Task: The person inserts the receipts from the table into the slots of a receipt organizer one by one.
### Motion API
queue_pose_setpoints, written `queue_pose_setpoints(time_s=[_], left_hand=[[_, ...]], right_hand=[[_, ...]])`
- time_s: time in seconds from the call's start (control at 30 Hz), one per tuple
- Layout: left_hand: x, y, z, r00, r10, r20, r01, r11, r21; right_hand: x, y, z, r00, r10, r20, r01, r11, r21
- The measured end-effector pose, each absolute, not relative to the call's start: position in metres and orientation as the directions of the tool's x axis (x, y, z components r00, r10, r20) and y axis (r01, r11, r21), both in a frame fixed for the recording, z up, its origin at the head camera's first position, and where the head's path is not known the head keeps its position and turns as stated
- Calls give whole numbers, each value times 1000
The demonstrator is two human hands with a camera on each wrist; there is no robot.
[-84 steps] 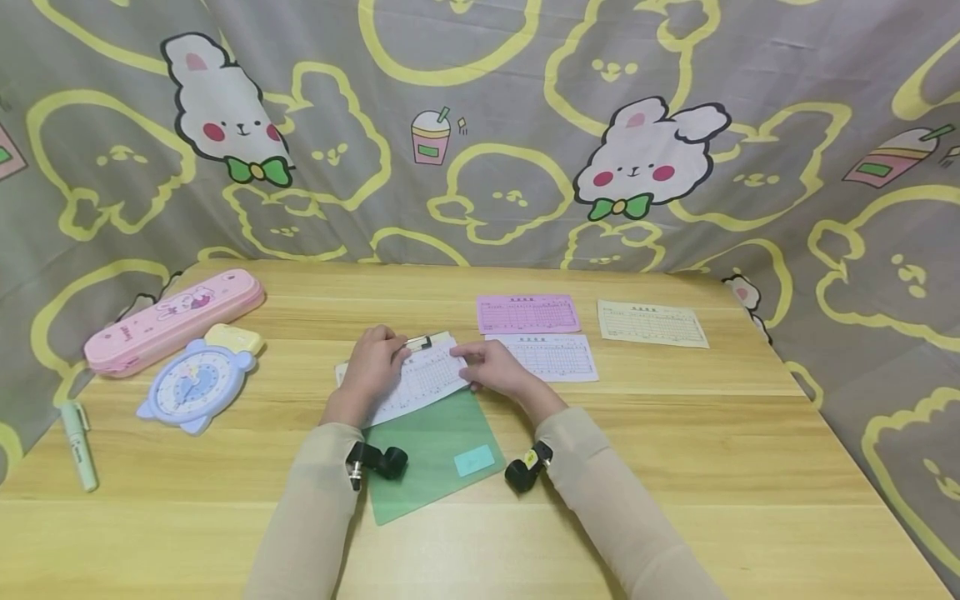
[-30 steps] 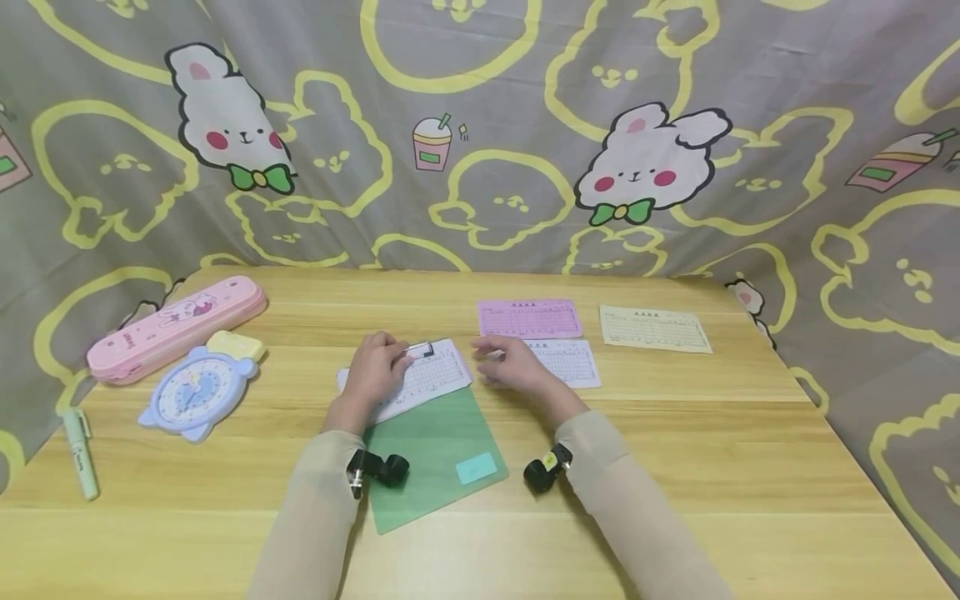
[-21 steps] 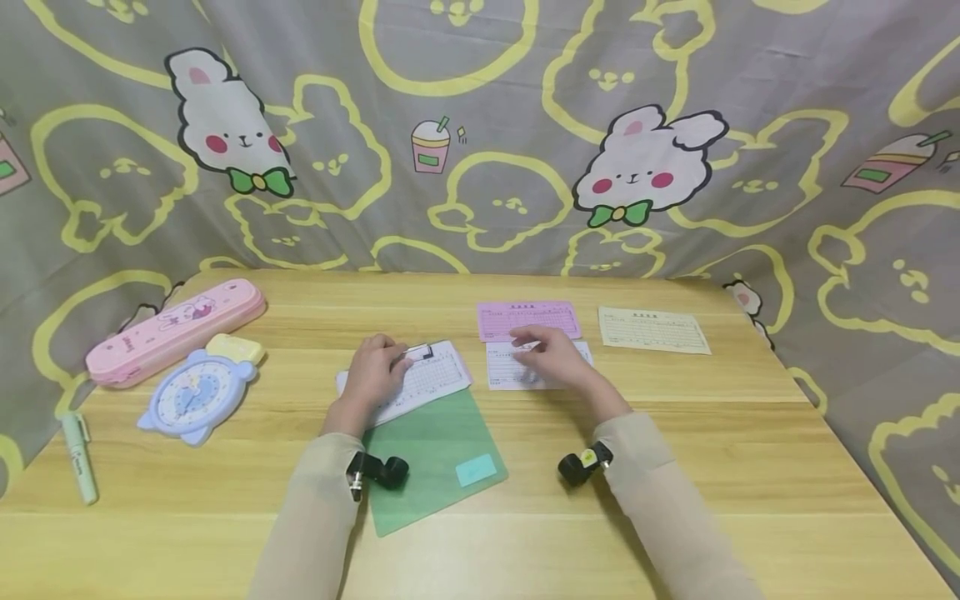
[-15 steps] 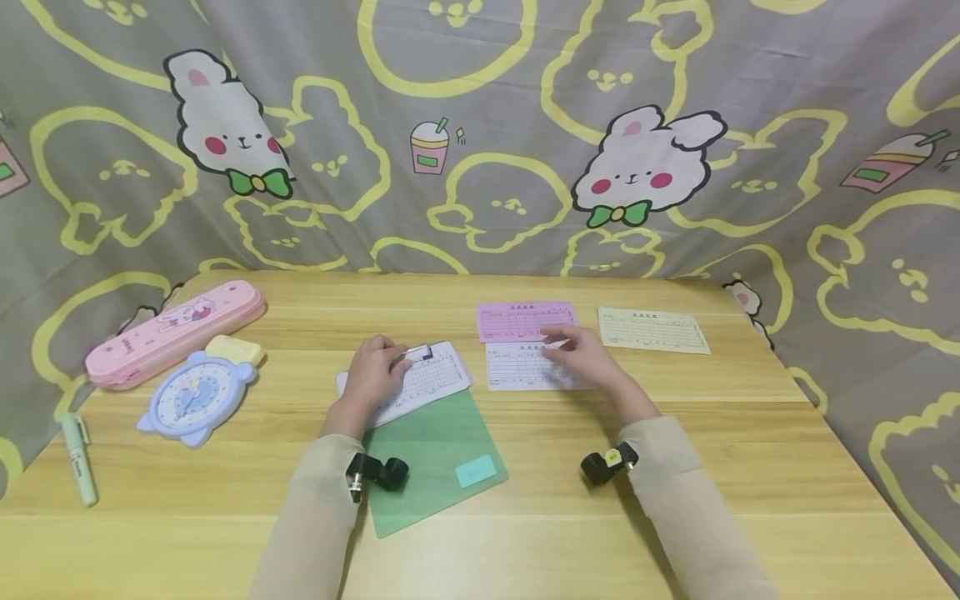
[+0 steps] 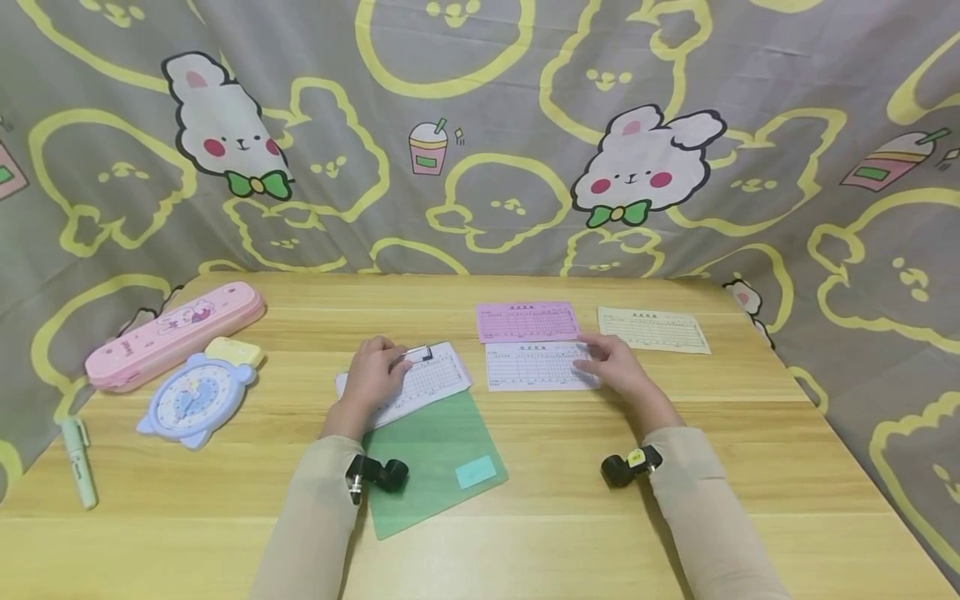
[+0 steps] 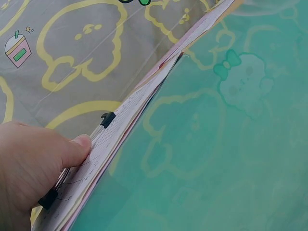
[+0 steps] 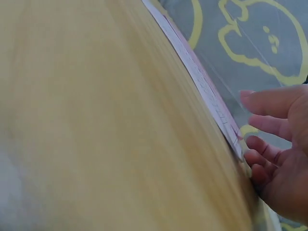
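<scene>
My left hand point(image 5: 372, 375) grips the clip point(image 5: 426, 354) at the top of a glossy green clipboard point(image 5: 427, 475), its thumb lying along the metal in the left wrist view. Under the clip lies a stack of white and pink printed forms point(image 5: 438, 379), partly hidden by the hand. My right hand point(image 5: 621, 373) is over the right end of a loose white form point(image 5: 532, 367), fingers slightly bent and spread, with nothing between them. Just behind that form lies a pink form point(image 5: 525, 322). A pale yellow form point(image 5: 654, 331) sits to the right, beyond the fingertips.
A pink pencil case point(image 5: 176, 333), a light blue toy clock point(image 5: 197, 398) and a small yellow block-like item point(image 5: 236, 350) are at the left of the table. A pale green highlighter point(image 5: 78, 462) lies near the left edge. A patterned curtain point(image 5: 480, 125) hangs behind the table.
My right hand has left the papers on the clipboard and travelled right across the loose white form to its right end. The clipped stack lies straighter; my left hand stays at the clip.
</scene>
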State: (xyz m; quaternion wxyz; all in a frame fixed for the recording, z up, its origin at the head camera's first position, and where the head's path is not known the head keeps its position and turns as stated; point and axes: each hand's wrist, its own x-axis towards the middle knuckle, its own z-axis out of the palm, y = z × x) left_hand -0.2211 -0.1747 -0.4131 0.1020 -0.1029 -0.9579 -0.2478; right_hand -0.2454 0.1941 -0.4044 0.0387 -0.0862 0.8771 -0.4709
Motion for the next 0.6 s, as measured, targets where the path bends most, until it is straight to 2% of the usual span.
queue_pose_setpoints(time_s=[0.3,0.6], left_hand=[[-222,-175,-417,-961,136,240,238,850,470],[-222,-175,-416,-967,130,220,222,852,474]], right_hand=[[-247,197,-412,-967,-253,17,-172,606,-777],[-247,196,-412,-973,-227,-32,-139,692,-708]])
